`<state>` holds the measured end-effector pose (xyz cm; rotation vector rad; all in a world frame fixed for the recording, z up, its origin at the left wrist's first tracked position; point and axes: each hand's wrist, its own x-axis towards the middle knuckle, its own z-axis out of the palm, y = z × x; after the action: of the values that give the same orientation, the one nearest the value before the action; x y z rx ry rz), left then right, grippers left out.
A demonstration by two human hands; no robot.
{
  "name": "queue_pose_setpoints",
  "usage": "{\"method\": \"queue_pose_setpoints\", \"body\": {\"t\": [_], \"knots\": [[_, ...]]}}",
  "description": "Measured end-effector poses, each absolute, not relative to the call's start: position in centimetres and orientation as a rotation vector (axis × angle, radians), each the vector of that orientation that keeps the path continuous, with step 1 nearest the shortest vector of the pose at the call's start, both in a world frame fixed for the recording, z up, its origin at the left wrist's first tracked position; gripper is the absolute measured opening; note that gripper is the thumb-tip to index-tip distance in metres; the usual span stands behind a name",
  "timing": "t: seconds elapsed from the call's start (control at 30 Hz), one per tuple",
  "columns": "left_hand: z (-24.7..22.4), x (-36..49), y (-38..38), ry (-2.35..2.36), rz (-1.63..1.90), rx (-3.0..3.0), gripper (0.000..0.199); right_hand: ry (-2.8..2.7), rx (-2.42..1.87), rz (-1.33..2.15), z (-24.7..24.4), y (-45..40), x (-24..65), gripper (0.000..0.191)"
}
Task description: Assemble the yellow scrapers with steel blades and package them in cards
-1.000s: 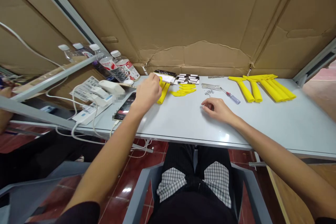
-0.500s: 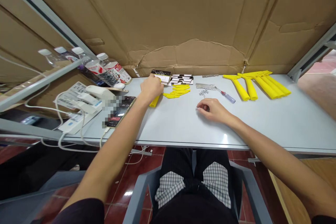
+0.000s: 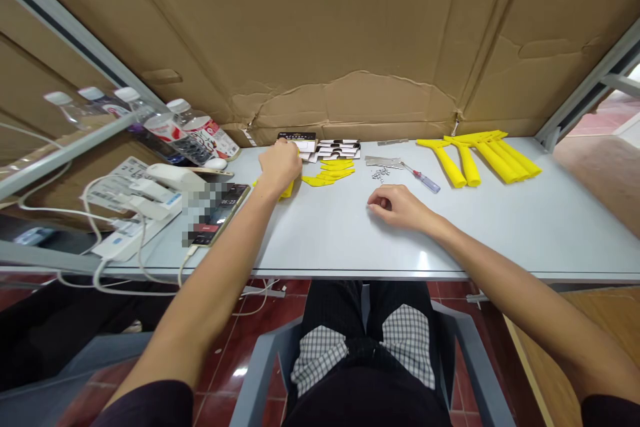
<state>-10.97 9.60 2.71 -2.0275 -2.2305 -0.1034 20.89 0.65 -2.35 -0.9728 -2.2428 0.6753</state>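
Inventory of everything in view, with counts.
long yellow strips: several, yellow, table's right end
small yellow pieces: several, yellow, table centre
cards: several, black and white, back edge
metal plate: one, silver, back centre
screws: many, silver, beside plate
screwdriver: one, blue-clear handle, right of screws
phone: one, dark, table's left
bottles: several, clear, beyond left end
table: one, pale grey
left hand: over yellow strip, by cards
right hand: on table, near screws
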Motion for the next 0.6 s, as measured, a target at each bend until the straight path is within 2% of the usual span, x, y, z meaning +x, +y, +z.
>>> {"method": "queue_pose_setpoints", "body": {"t": [0.47,0.6], "knots": [[1.2,-11.1,8.1,-2.107,-0.274,-1.983,0.055,-2.245,-0.971,0.7,-2.4,0.6,21.0,0.015],[1.9,-9.6,6.9,-1.985,-0.41,-2.042,0.05,-2.252,-0.982,0.724,-2.1,0.7,21.1,0.014]]}}
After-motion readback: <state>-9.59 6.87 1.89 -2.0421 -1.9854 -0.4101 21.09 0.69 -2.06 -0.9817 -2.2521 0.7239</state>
